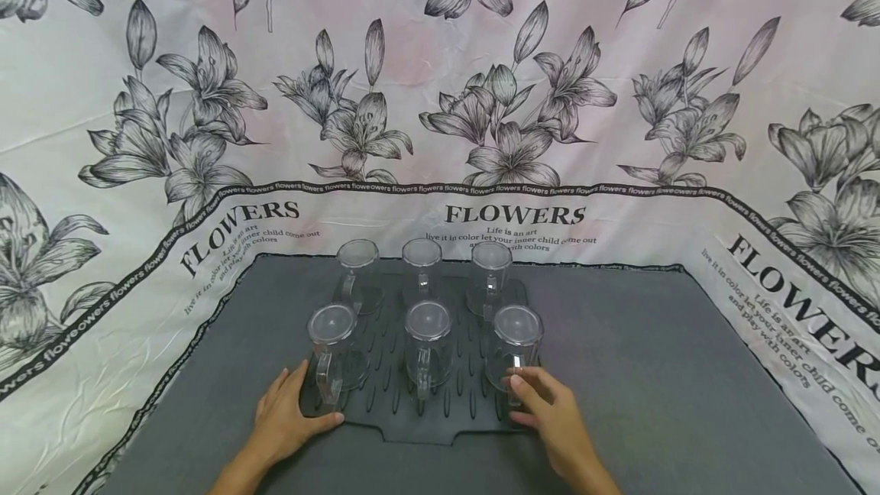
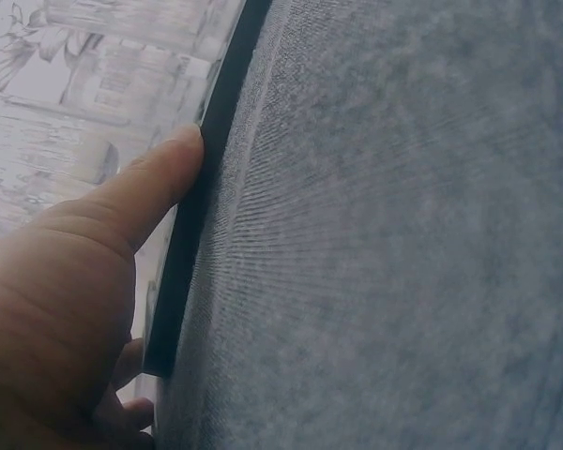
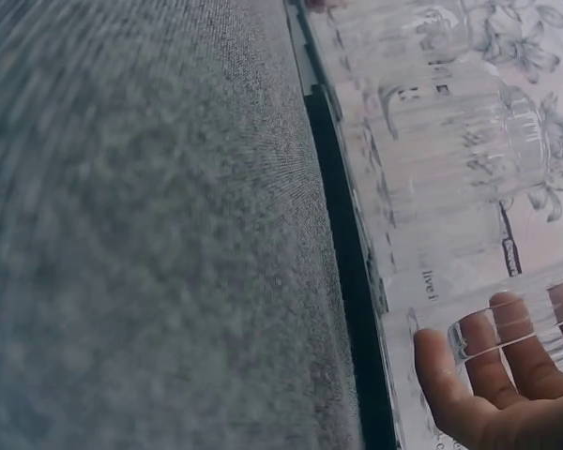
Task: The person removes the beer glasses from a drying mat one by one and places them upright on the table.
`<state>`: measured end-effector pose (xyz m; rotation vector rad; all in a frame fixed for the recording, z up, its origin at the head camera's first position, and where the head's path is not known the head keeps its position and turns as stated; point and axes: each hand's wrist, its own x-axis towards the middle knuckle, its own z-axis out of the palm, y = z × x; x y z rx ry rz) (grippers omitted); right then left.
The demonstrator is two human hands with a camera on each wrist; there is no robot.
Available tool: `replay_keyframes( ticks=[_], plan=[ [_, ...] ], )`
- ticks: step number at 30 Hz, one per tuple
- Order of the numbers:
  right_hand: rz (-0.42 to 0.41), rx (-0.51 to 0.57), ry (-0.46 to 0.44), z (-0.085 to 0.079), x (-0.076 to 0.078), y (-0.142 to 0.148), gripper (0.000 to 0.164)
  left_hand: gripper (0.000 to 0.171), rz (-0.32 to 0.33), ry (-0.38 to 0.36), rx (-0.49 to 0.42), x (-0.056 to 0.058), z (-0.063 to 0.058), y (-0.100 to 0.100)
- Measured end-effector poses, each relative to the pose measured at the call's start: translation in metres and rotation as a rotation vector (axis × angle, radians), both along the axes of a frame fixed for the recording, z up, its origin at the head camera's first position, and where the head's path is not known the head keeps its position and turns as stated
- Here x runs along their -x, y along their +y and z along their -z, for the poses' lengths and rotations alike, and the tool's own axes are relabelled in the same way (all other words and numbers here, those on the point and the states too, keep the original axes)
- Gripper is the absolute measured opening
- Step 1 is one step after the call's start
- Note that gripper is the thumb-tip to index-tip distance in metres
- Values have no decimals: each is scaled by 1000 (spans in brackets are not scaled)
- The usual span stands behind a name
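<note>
Two rows of clear glass mugs stand upside down on a dark ribbed drying mat, handles mostly facing me. At the mat's front left corner is my left hand, fingers spread along the side. Its thumb touches the mat's front edge in the left wrist view. The front left mug is the nearest to it. My right hand holds the handle of the front right mug with its fingertips. In the right wrist view its fingers show at the clear handle.
The front middle mug stands between the two outer ones. Behind are the back left mug, back middle mug and back right mug. A grey cloth covers the table. Flower-printed fabric hangs around it.
</note>
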<state>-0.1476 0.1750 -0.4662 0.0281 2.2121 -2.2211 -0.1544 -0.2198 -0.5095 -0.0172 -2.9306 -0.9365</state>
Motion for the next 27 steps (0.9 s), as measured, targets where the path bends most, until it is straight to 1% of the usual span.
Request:
replay_keyframes(
  ticks=[5,10,14,16,19,23,27],
  plan=[
    [-23,78,4,-3,0,-2,39,116,-2,-3,1,0,0,0],
    [-52,162,28,-4,1,-4,34,116,-3,0,12,0,1,0],
    [-63,217,18,-2,2,-7,35,116,-5,8,15,0,2,0],
    [-59,233,18,0,2,-7,36,115,-5,15,16,0,3,0],
    [-44,246,43,3,2,-8,36,115,-7,20,17,0,3,1],
    [-29,247,96,6,3,-6,37,115,-9,14,18,0,3,1],
    [-20,235,120,5,4,-4,37,115,-12,13,19,1,3,1]
  ],
)
